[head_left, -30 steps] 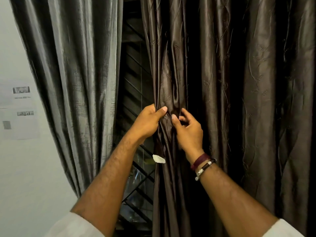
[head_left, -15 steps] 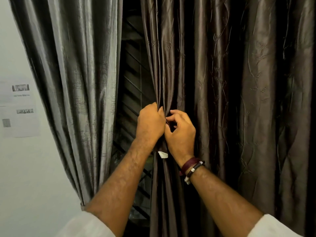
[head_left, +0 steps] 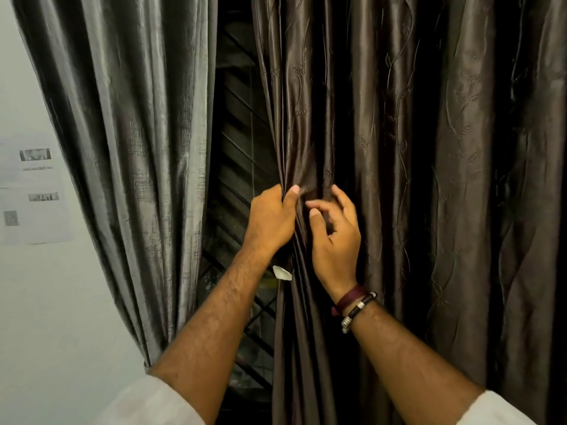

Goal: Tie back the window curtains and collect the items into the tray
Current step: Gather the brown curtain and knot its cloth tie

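Note:
A dark brown embossed curtain (head_left: 414, 179) hangs over the right side of the window. My left hand (head_left: 270, 222) grips its gathered left edge, thumb on the front folds. Just right of it, my right hand (head_left: 334, 237) reaches into the folds with its fingers spread and loosely curled, touching the fabric. A small white tag (head_left: 282, 273) sticks out of the curtain edge below my left hand. A grey shiny curtain (head_left: 132, 167) hangs on the left, drawn in at its lower end. No tray shows in the frame.
Between the two curtains a dark window with a metal grille (head_left: 239, 167) is exposed. Printed paper sheets (head_left: 32, 191) are stuck on the white wall at the left.
My right hand has let go of the gathered edge and opened, moving a little right into the folds. My left hand keeps its grip on the curtain edge.

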